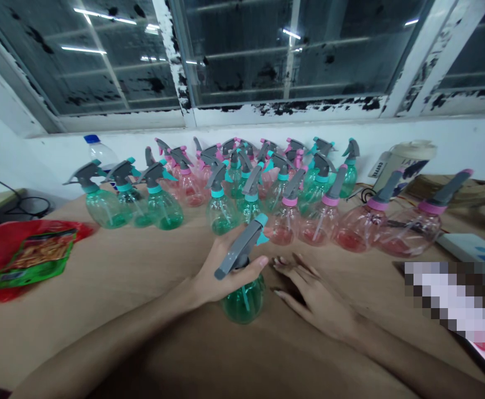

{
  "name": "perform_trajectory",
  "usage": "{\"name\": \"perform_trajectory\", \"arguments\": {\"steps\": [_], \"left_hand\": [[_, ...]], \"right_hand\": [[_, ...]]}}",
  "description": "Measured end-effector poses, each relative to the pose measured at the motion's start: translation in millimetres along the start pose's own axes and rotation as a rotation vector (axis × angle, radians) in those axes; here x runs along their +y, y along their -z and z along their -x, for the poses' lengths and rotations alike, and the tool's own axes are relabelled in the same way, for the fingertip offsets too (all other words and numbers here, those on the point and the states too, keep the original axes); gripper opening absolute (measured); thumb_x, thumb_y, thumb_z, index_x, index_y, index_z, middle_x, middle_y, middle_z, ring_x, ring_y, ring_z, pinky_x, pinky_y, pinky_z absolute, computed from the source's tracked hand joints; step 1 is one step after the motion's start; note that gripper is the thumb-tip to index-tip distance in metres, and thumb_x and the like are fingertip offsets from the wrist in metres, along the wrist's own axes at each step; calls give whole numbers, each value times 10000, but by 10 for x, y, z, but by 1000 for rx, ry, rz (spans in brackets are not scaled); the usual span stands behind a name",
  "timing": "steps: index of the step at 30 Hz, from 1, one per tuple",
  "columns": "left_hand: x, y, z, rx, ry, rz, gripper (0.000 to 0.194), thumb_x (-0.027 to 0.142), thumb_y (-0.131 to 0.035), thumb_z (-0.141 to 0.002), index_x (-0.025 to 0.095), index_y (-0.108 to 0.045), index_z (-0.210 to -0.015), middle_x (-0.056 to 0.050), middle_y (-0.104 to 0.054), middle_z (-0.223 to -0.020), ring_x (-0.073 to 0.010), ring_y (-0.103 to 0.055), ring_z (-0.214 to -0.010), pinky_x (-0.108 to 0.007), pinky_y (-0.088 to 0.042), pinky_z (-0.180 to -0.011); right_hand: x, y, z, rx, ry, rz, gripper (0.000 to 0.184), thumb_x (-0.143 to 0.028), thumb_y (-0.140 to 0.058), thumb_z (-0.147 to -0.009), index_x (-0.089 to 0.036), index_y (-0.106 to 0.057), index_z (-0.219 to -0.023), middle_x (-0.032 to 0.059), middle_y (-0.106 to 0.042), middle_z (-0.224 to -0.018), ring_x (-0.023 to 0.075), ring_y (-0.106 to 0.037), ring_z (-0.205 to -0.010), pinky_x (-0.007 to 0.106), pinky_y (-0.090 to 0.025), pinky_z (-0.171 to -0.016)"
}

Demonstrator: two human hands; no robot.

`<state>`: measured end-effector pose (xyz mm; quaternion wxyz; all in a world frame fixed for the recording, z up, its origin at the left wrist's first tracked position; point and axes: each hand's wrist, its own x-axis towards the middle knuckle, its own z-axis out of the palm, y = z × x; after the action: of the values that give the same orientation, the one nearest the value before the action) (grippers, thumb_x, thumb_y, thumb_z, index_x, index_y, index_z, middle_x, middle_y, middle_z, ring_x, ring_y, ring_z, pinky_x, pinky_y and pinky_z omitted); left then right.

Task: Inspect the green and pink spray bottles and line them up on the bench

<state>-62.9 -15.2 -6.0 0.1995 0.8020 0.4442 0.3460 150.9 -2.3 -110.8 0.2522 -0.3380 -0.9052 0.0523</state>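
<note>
My left hand (221,269) is wrapped round the neck of a green spray bottle (244,296) with a grey trigger head (242,244) that stands on the brown table (142,288). Close to its right lies my right hand (309,291), flat on the table with the fingers stretched out and nothing in it. Its fingertips point toward the bottle without clearly touching it.
Several green and pink spray bottles (242,183) crowd the table's far side under the window. A red bag with a green snack packet (30,255) lies at the left. A water bottle (101,152), a white jug (404,160) and a flat white device (470,246) are also there.
</note>
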Motion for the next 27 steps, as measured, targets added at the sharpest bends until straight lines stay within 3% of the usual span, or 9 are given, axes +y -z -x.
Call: {"name": "perform_trajectory", "arguments": {"steps": [5,11,19,24,27], "left_hand": [[16,12,-11,-2,-8,8,367,372,-512,-791,234,-515,-1131,-43,-609,-921,-123,-495,-525,-270,-445,-507],[21,39,-44,47,-48,-37,286,372,-543,-753,209,-556,-988,-28,-596,-796,-129,-503,-550,-281,-468,-557],[34,47,-39,42,-1,-38,170,363,-493,-798,201,-542,-813,-33,-623,-746,-157,-577,-621,-295,-477,-580],[52,67,-46,27,19,-89,247,389,-487,-809,210,-578,-952,-38,-622,-754,-169,-574,-632,-317,-492,-610],[60,66,-45,19,27,-42,375,396,-491,-809,206,-547,-1127,-77,-646,-930,-211,-612,-804,-373,-499,-758]], "right_hand": [[-4,-1,2,-4,-5,-4,496,-304,-460,-874,-182,-349,-1341,95,-545,-1272,229,-453,-1213,532,-265,-1065],[-8,2,6,-28,-19,5,475,-295,-455,-877,-167,-360,-1325,96,-524,-1295,217,-433,-1230,513,-257,-1076],[-6,12,-13,-2,7,-32,475,-287,-467,-867,-187,-369,-1322,99,-563,-1249,218,-488,-1181,519,-276,-1061],[-17,26,-22,10,10,-23,459,-289,-459,-868,-180,-387,-1308,99,-562,-1250,217,-483,-1186,511,-280,-1062],[-15,24,-23,23,9,-31,443,-293,-458,-868,-190,-405,-1295,96,-573,-1237,219,-500,-1168,513,-291,-1055]]}}
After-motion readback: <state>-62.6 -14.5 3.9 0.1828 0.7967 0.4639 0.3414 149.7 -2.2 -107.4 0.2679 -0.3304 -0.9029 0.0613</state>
